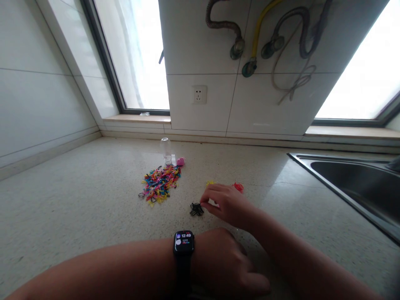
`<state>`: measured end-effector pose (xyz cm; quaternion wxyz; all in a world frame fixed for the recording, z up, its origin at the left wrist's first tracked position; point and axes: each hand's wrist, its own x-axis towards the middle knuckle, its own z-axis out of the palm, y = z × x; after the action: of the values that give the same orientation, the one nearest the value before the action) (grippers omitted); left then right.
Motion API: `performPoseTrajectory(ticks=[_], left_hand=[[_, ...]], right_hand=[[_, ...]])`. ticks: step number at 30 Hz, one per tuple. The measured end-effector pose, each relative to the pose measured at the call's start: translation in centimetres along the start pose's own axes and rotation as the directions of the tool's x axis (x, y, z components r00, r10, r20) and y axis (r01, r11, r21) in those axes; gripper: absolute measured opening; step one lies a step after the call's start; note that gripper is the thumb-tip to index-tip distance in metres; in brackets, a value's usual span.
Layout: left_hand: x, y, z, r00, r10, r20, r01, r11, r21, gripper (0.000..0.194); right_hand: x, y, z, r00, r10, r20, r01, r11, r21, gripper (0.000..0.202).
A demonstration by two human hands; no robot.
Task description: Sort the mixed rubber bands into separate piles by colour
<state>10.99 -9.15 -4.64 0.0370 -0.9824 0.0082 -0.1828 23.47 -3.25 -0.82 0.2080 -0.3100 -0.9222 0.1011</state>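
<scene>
My right hand (223,202) reaches in from the right, thumb and forefinger pinched together on a black rubber band at the edge of a small black rubber band pile (196,209). Partly behind this hand lie yellow rubber bands (210,183), and just past it a small heap of red-pink rubber bands (238,187). To the left spreads a large heap of mixed-colour rubber bands (161,182). Low in front, my left hand (228,262) is closed with fingers curled, below the black pile. It is slightly blurred, and whatever its fingers may hold is hidden.
A clear plastic bottle (165,151) stands behind the mixed heap, beside a pink heart-shaped piece (180,161). A steel sink (353,183) is set into the speckled counter (93,200) at right. A socket (199,94), hoses and valves (249,67) are on the tiled wall.
</scene>
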Motion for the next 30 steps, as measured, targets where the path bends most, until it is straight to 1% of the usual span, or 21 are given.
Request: performPoseTrajectory(ticks=[3, 7, 11, 14, 16, 19, 21, 23, 25, 27, 28, 29, 30], left_hand=[[0.0, -0.1, 0.2, 1.0, 0.023, -0.002, -0.023, 1.0, -0.013, 0.014], [0.0, -0.2, 0.3, 0.999, 0.037, 0.002, -0.037, 0.999, -0.019, 0.014], [0.0, -0.2, 0.5, 0.999, 0.034, -0.005, -0.034, 0.999, -0.01, 0.013], [-0.1, -0.2, 0.6, 1.0, 0.031, -0.004, -0.031, 0.999, -0.027, 0.013], [-0.1, -0.2, 0.5, 1.0, 0.02, 0.002, -0.02, 0.999, -0.031, 0.014], [-0.1, -0.1, 0.1, 1.0, -0.002, 0.011, 0.002, 1.0, -0.011, 0.013], [-0.1, 0.0, -0.1, 1.0, -0.002, 0.003, 0.002, 1.0, 0.007, 0.013], [-0.2, 0.0, -0.3, 1.0, 0.005, -0.007, -0.005, 1.0, 0.011, 0.014], [-0.2, 0.0, -0.3, 1.0, 0.013, -0.015, -0.013, 1.0, 0.007, 0.014], [-0.3, 0.0, -0.3, 1.0, 0.014, -0.022, -0.013, 1.0, 0.012, 0.014], [-0.3, 0.0, -0.3, 1.0, 0.015, -0.026, -0.014, 1.0, 0.016, 0.014], [-0.3, 0.0, -0.3, 0.999, 0.017, -0.029, -0.016, 1.0, 0.021, 0.015], [-0.2, 0.0, -0.3, 0.999, 0.019, -0.031, -0.018, 1.0, 0.025, 0.016]], right_hand=[[0.2, -0.1, 0.3, 0.998, -0.02, 0.053, 0.023, 0.998, -0.051, 0.014], [0.4, -0.2, 0.5, 0.996, -0.033, 0.083, 0.041, 0.995, -0.095, 0.013], [0.4, -0.2, 0.7, 0.995, -0.035, 0.096, 0.043, 0.996, -0.082, 0.011], [0.3, -0.1, 0.6, 0.996, -0.042, 0.085, 0.049, 0.996, -0.077, 0.014], [0.1, 0.2, 0.2, 0.997, -0.046, 0.057, 0.05, 0.995, -0.088, 0.016], [-0.2, 0.9, -0.8, 0.999, -0.027, -0.021, 0.024, 0.989, -0.144, 0.017], [-0.6, 2.0, -1.6, 0.996, 0.001, -0.085, -0.017, 0.983, -0.184, 0.017], [-1.0, 3.7, -2.4, 0.987, 0.045, -0.155, -0.075, 0.979, -0.19, 0.017], [-1.6, 6.2, -2.8, 0.963, 0.118, -0.242, -0.157, 0.977, -0.147, 0.018], [-2.3, 9.1, -2.8, 0.909, 0.226, -0.35, -0.266, 0.961, -0.07, 0.019], [-2.6, 10.6, -2.7, 0.881, 0.283, -0.379, -0.317, 0.948, -0.031, 0.02], [-2.9, 12.1, -2.6, 0.837, 0.354, -0.417, -0.377, 0.926, 0.028, 0.023], [-3.1, 13.4, -2.5, 0.779, 0.44, -0.447, -0.442, 0.891, 0.107, 0.026]])
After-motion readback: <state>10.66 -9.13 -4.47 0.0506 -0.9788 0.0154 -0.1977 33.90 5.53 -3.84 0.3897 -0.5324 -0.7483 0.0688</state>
